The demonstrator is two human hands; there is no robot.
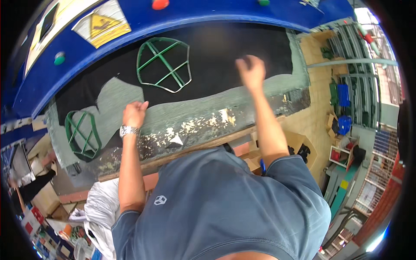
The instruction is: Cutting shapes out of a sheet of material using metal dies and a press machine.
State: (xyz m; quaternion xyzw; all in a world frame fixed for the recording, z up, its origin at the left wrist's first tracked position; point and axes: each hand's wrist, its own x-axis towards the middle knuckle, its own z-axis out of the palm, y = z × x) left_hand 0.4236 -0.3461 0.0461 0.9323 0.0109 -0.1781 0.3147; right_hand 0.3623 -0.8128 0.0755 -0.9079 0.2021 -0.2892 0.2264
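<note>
A black sheet of material (212, 82) lies across a worn green-grey cutting mat (190, 113), with a curved cut-out along its near left edge. On the sheet, left of centre, stands a green shield-shaped cutting die (161, 57) with crossed bars. A smaller green cutting die (95, 130) sits at the mat's left end. My left hand (134, 114) is closed at the sheet's near edge, fingertips together; what they pinch, if anything, is hidden. Above the sheet's right part, my right hand (252, 73) is slightly blurred, thumb and fingers apart, nothing visible in it.
Beyond the mat runs a blue machine beam (225, 11) with a red button (160, 4) and a yellow warning sign (104, 28). A wooden strip (195, 148) edges the table near me. White cloth (104, 212) hangs at lower left. Blue bins (343, 95) stand at right.
</note>
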